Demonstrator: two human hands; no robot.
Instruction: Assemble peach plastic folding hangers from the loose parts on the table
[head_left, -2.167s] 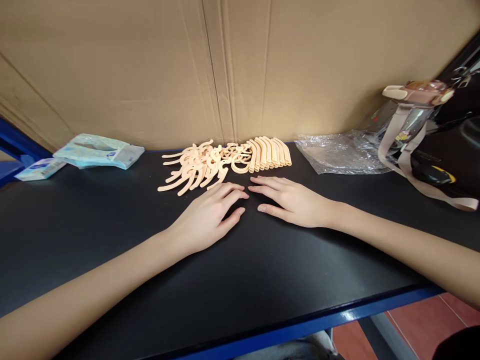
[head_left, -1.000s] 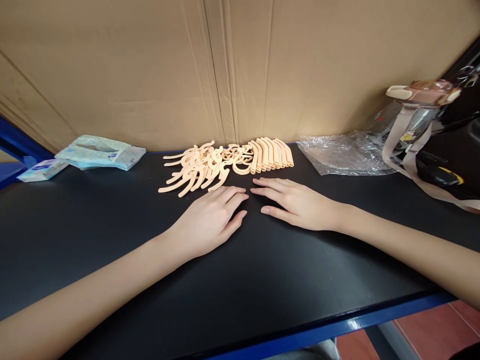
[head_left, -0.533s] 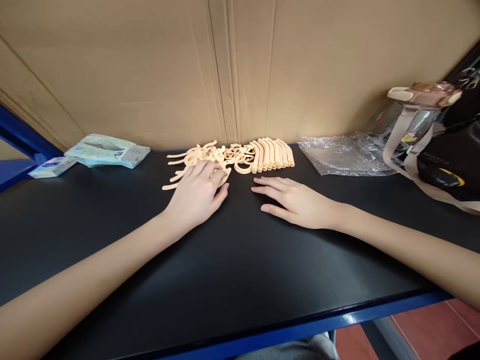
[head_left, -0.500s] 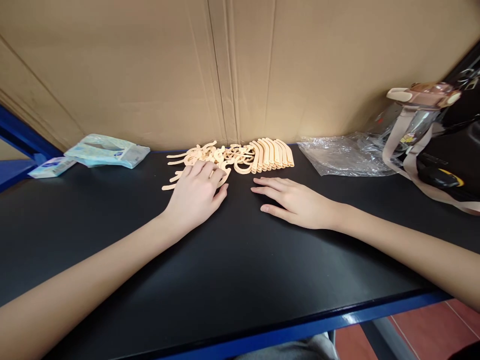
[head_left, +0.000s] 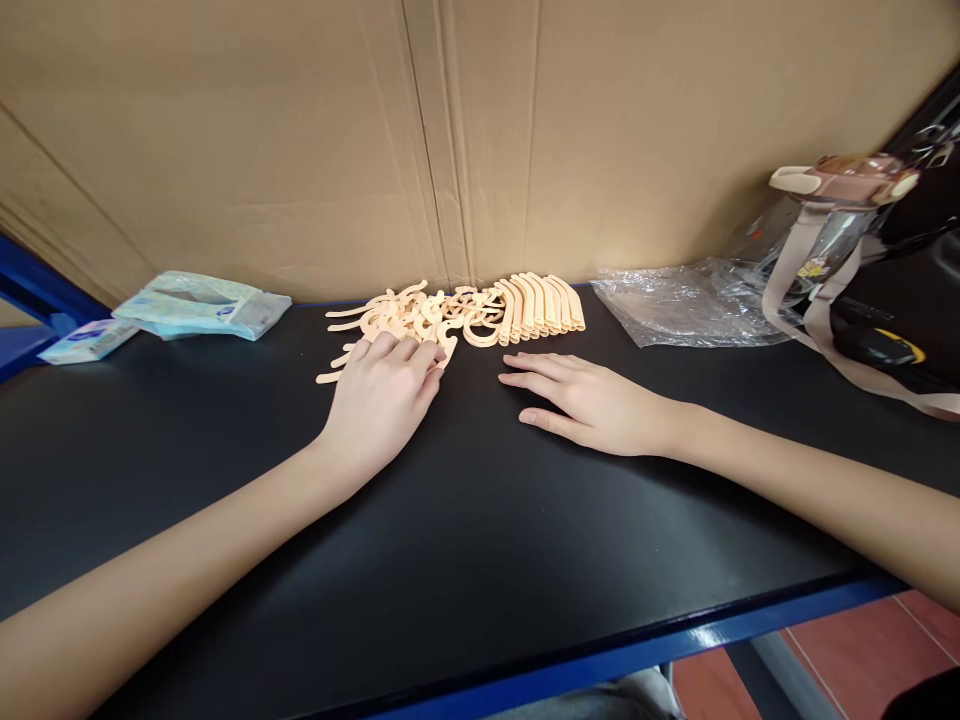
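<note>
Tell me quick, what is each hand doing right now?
Left hand: open, fingers lying on the loose hooks, gripping nothing.
Right hand: open, flat on the table, holding nothing.

No readable text anywhere you look.
You see blue print on the tissue packs, left of the pile of peach hooks, and a small sticker on the bottle to the right of the hooks, but both are too blurred to read.

Matt peach plastic hooks, smooth matt black tabletop, creased cardboard wall, glossy crinkled film.
</note>
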